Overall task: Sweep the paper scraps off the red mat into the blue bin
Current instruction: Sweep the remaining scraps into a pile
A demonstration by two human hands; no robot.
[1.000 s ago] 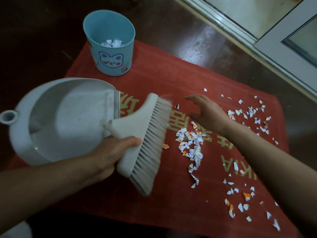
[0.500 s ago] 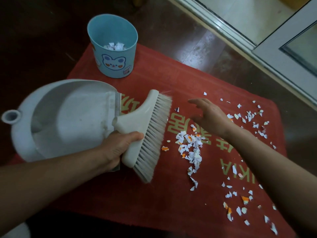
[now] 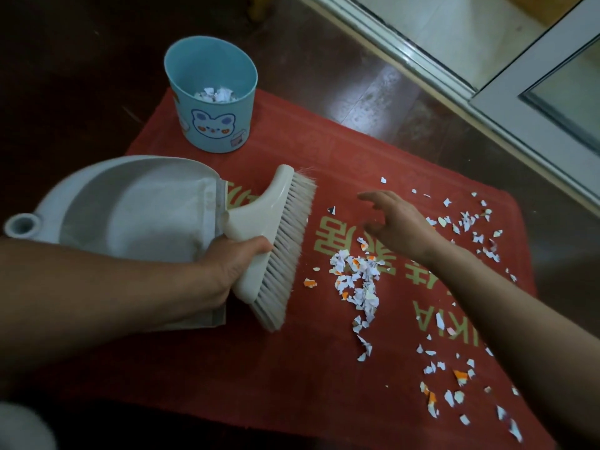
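My left hand (image 3: pixel 232 264) grips a cream hand brush (image 3: pixel 279 241) by its back, bristles pointing right over the red mat (image 3: pixel 292 368). A pale dustpan (image 3: pixel 130 209) lies on the mat's left side, partly under my left arm. A heap of white and orange paper scraps (image 3: pixel 357 280) sits just right of the bristles. More loose scraps (image 3: pixel 454 378) are scattered over the mat's right half. My right hand (image 3: pixel 399 222) hovers above the heap, fingers spread and relaxed, holding nothing. The blue bin (image 3: pixel 212 95) with a bunny picture stands at the mat's far left corner with scraps inside.
Dark wooden floor (image 3: pixel 81 76) surrounds the mat. A white sliding door frame (image 3: pixel 487 92) runs diagonally along the upper right. A pale object (image 3: pixel 19 427) shows at the lower left corner.
The brush has swung down towards the mat, its bristles now closer to the heap. My right hand stays above the scraps. The view has shifted so the bin and mat sit lower.
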